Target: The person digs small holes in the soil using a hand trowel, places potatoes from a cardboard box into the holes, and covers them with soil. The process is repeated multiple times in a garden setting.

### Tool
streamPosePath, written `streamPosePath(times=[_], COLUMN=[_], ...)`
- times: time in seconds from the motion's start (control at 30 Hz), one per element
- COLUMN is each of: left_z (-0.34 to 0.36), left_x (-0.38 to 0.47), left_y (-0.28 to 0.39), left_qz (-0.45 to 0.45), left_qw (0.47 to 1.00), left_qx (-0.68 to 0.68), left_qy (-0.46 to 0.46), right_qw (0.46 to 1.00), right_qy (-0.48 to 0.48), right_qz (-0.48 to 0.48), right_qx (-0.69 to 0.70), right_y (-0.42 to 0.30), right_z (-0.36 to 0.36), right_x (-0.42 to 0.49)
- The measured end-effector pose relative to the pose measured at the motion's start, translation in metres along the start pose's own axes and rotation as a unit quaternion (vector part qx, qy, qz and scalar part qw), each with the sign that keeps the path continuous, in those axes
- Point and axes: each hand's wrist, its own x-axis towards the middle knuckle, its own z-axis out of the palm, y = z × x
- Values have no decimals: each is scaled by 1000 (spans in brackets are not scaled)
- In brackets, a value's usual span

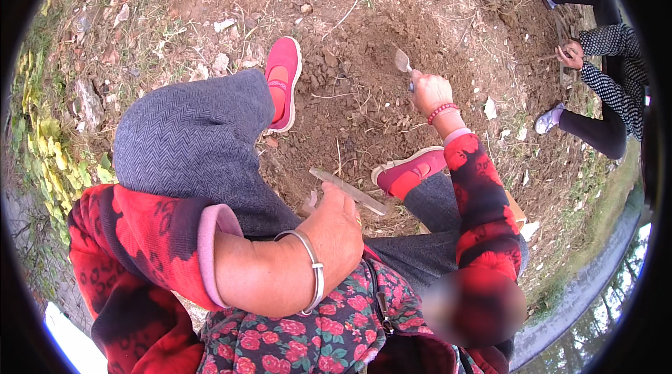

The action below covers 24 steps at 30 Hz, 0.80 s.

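Note:
My right hand [431, 94] is closed around the handle of a small metal trowel [402, 61], its blade pointing away from me just over the loose brown soil [362, 59]. Close to my body, my left hand [336, 216] is bent in front of my lap, with its back towards the camera. A narrow, flat strip [362, 196], pale and dusty, lies slantwise at the fingertips of that hand; whether the fingers grip it is hidden.
My pink shoes [283, 80] stand on either side of the dug soil. At the right another person [611, 53] sits with a thin tool in the hands. Stones, dry leaves and stalks are scattered about; yellow-green plants [50, 153] grow at the left.

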Motion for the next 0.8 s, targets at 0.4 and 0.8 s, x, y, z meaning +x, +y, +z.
streamPosePath(times=[0.4, 0.8], left_z=[6, -2], left_x=[7, 4], left_y=[-15, -9], left_qz=[-10, -4], left_qw=[998, 999], left_qx=[-68, -42], left_qy=[-2, -27], right_qw=[998, 997], right_qy=[-43, -63], right_qz=[50, 9], right_qx=[-19, 37], right_y=[10, -27], right_z=[52, 40], right_x=[19, 1])
